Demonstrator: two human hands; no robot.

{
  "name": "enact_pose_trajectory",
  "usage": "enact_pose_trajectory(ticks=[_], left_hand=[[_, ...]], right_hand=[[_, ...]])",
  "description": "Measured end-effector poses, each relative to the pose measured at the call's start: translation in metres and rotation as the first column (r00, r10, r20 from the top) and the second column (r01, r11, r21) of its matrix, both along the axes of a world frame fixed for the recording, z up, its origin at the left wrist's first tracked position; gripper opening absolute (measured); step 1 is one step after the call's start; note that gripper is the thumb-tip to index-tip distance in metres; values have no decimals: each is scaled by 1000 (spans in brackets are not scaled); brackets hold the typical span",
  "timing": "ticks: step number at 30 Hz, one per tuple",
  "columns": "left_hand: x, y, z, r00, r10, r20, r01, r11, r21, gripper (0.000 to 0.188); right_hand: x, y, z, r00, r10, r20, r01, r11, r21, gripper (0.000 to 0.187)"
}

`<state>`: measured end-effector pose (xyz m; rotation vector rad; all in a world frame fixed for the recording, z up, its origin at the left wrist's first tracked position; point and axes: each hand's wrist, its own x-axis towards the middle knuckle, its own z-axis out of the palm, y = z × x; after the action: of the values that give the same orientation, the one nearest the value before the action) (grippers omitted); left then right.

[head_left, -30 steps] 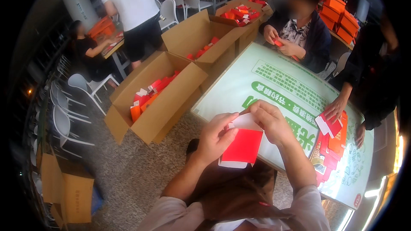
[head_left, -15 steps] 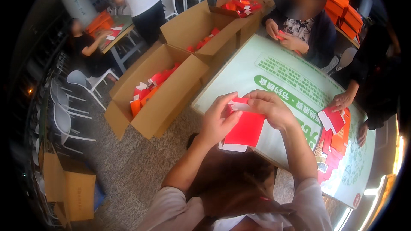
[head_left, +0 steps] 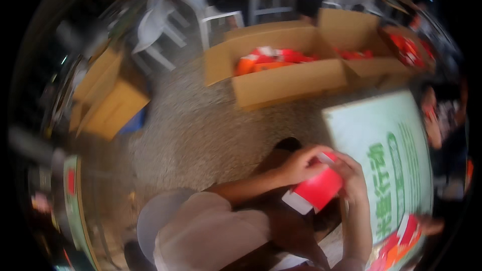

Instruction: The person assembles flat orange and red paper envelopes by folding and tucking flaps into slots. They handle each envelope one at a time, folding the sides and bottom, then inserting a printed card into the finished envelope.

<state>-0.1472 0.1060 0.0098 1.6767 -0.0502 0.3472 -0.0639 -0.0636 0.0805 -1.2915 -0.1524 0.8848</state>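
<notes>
Between my two hands is a small red folding carton [head_left: 320,189], its top end toward my fingers. A white flap [head_left: 297,202] sticks out at its lower end, unfolded. My left hand [head_left: 304,164] grips the upper left side, fingers closed near the top. My right hand [head_left: 353,174] is wrapped over the upper right side, with its fingers at the top edge. Motion blur hides how the top flaps lie. The carton is held above my lap, beside the left edge of the pale green printed table [head_left: 351,115].
Open cardboard boxes [head_left: 291,89] holding red and orange cartons [head_left: 273,60] stand on the floor beyond the table. Another cardboard box [head_left: 115,113] is at the left, near white chairs [head_left: 150,32]. At lower right, a co-worker's hand [head_left: 431,226] is by flat red and orange cartons [head_left: 396,251].
The view has swung left, so the table and boxes appear farther right. Both hands still hold the red carton, which now appears lower and more tilted.
</notes>
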Motion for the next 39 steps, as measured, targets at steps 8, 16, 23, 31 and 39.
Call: enact_pose_trajectory(ticks=[8,16,23,31,39], left_hand=[[-8,4,-17,992,7,123,-13,999,44,35],[9,10,-38,989,-116,90,108,990,92,33],[15,11,-14,975,-173,138,173,985,15,35],[-22,19,-33,990,-116,-76,107,988,-114,42],[-26,7,-31,984,-52,-171,15,977,-213,35]], right_hand=[[2,-1,-43,988,82,-134,-83,997,0,50],[-11,8,-33,957,290,-17,-290,957,3,62],[-5,-16,-49,740,294,604,-297,950,-98,55],[-22,-8,-60,999,16,-46,-16,1000,-10,33],[-9,-17,-94,991,137,9,-137,977,162,32]])
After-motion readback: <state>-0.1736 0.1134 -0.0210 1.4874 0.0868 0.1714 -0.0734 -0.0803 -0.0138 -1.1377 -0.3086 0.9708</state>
